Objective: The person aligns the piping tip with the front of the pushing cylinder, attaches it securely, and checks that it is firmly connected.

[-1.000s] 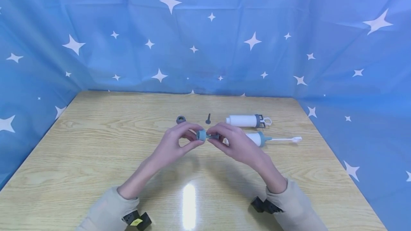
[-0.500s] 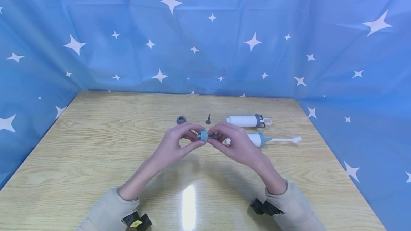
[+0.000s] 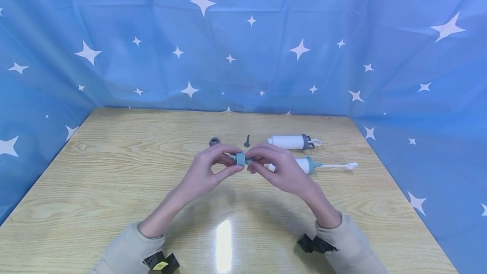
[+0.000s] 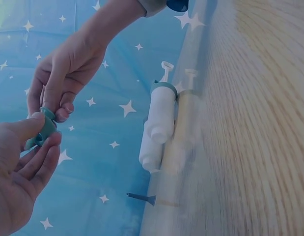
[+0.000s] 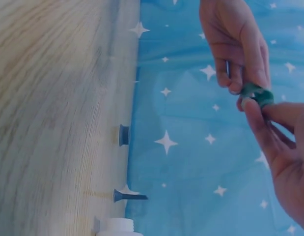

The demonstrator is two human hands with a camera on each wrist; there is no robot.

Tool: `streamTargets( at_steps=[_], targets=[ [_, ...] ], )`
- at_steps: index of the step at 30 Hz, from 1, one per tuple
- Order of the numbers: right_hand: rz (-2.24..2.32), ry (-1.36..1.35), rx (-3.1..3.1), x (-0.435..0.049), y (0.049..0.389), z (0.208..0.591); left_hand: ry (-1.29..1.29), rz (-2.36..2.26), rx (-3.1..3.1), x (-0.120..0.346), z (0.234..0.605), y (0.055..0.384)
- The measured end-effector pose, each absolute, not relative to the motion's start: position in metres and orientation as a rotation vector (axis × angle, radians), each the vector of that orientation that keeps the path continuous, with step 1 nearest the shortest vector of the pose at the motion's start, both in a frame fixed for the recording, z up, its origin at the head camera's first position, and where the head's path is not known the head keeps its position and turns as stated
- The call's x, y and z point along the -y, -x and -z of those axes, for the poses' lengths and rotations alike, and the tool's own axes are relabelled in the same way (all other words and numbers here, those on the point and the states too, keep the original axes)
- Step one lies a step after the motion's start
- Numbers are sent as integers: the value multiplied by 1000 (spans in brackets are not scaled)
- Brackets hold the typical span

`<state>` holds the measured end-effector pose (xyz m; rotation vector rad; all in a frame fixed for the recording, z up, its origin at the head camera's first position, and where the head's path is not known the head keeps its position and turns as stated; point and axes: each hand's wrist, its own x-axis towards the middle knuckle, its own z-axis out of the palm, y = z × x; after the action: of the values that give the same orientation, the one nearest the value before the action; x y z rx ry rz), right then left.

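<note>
In the head view my left hand pinches a teal ring-shaped cap between thumb and fingers, above the table. My right hand meets it from the right, pinching the flared base of a teal nozzle. The nozzle's narrow tip shows on the left side of the cap, so it passes through the ring. The left wrist view has the teal cap between both hands' fingertips. From the right wrist the cap is seen partly covered by fingers.
Beyond the hands lie a dark grey ring cap and a dark grey nozzle. To the right are a white syringe with a grey collar and another with a teal collar, partly behind my right hand. A starred blue curtain surrounds the table.
The teal nozzle has moved left through the cap, its tip now sticking out on the left side. My right fingers have shifted to its base; the left hand stays nearly in place.
</note>
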<state>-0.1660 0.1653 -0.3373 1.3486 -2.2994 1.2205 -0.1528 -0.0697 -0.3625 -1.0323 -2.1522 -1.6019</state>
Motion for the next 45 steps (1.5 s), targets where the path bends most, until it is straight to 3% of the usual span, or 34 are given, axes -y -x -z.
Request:
streamTargets(
  at_steps=[16, 45],
  targets=[
    [-1226, -1257, 2305, -161, 165, 337, 1118, 1653, 2079, 65, 361, 148],
    [-1130, -1188, 2409, -170, 170, 339, 1052, 1574, 2119, 68, 359, 147]
  ],
)
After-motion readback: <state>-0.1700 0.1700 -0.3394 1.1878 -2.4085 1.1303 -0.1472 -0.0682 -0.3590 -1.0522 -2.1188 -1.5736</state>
